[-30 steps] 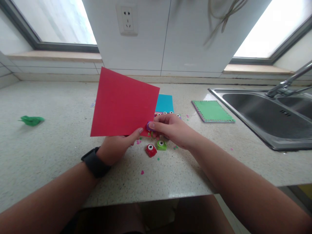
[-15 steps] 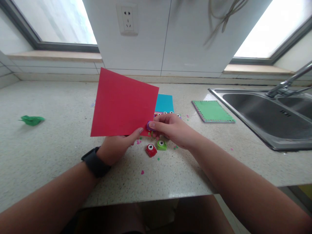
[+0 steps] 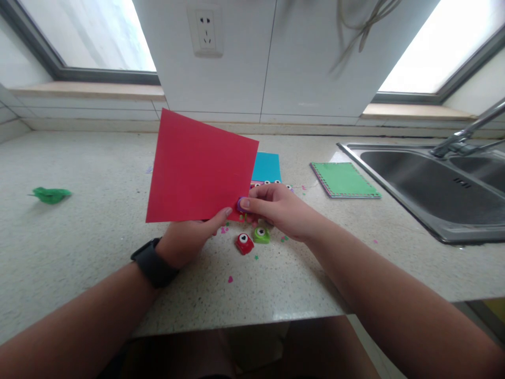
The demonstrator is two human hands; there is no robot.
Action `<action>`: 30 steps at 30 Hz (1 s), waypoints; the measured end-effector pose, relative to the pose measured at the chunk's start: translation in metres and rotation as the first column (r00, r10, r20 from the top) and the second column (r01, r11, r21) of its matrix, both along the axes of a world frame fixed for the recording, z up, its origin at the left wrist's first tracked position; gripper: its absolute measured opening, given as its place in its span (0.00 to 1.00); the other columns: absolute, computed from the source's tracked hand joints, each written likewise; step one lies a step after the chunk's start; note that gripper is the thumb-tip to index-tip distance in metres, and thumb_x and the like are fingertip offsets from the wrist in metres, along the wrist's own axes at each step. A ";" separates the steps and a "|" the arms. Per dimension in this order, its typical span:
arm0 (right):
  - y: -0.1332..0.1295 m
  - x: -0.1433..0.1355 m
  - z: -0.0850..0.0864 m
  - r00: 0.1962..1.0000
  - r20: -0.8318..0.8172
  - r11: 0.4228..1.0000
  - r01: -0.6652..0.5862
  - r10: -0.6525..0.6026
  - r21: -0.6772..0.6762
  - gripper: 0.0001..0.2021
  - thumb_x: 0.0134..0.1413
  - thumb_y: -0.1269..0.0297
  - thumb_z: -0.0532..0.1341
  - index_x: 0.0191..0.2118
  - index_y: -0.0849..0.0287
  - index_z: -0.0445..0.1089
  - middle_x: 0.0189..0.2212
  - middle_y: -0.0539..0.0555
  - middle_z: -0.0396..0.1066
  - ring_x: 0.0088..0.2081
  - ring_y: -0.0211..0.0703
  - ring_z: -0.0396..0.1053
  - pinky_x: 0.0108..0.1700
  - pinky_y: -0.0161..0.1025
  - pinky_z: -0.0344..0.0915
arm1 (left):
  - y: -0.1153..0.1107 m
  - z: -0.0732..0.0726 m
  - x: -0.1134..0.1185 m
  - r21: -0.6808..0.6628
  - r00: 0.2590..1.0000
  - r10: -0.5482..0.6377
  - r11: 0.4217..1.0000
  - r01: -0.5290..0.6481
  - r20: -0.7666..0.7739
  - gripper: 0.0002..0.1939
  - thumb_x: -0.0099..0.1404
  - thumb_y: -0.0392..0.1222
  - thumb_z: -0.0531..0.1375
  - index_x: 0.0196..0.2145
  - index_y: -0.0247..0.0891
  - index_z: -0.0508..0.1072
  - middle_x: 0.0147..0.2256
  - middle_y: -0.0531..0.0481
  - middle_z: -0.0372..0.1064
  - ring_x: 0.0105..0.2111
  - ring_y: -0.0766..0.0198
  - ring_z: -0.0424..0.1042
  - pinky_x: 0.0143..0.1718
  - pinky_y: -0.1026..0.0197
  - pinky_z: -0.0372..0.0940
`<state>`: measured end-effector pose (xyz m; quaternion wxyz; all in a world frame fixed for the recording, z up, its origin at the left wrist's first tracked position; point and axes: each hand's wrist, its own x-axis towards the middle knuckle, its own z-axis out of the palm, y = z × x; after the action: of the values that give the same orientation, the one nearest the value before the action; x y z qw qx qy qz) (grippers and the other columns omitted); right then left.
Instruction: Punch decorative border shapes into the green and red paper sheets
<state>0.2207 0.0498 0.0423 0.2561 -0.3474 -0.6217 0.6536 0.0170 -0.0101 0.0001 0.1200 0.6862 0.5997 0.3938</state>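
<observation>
A red sheet of paper [image 3: 201,171] is tilted up above the counter, its lower edge pinched by my left hand [image 3: 193,234], thumb in front and fingers behind. At the sheet's lower right corner, my right hand [image 3: 280,208] is closed on a purple craft punch [image 3: 241,204], thumb on top of it; the fingers below are partly hidden. A red craft punch [image 3: 244,243] with a heart mark and a green craft punch [image 3: 261,235] lie just below the hands. Small pink and green paper cut-outs are scattered around them.
Behind the red sheet lie blue paper [image 3: 266,167] and several more punches, partly covered. A green-topped paper stack [image 3: 346,180] with a punched border sits beside the metal sink [image 3: 402,168]. Crumpled green material [image 3: 52,195] rests at the far left.
The red sheet has shifted very slightly. Both hands keep their grips and nearly the same places.
</observation>
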 end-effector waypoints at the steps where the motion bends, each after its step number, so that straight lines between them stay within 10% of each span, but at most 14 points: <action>1: 0.000 0.000 0.000 1.000 -0.001 1.000 -0.002 0.002 -0.001 0.18 0.49 0.51 0.72 0.28 0.62 0.73 0.21 0.49 0.71 0.21 0.32 0.65 0.22 0.31 0.57 | 0.000 0.000 0.000 0.007 1.000 -0.005 1.000 0.005 -0.012 0.14 0.66 0.50 0.58 0.45 0.48 0.80 0.42 0.50 0.82 0.51 0.50 0.77 0.57 0.47 0.70; 30: 0.000 -0.001 0.000 1.000 -0.008 1.000 -0.008 0.008 0.009 0.17 0.48 0.52 0.72 0.27 0.62 0.72 0.20 0.47 0.69 0.20 0.31 0.62 0.21 0.32 0.55 | -0.001 -0.009 -0.008 0.057 0.996 -0.069 0.996 0.072 -0.047 0.14 0.70 0.50 0.59 0.47 0.50 0.81 0.44 0.51 0.82 0.53 0.51 0.76 0.62 0.48 0.65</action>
<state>0.2197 0.0502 0.0422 0.2574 -0.3413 -0.6249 0.6533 0.0093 -0.0116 -0.0094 0.1001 0.7189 0.5659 0.3911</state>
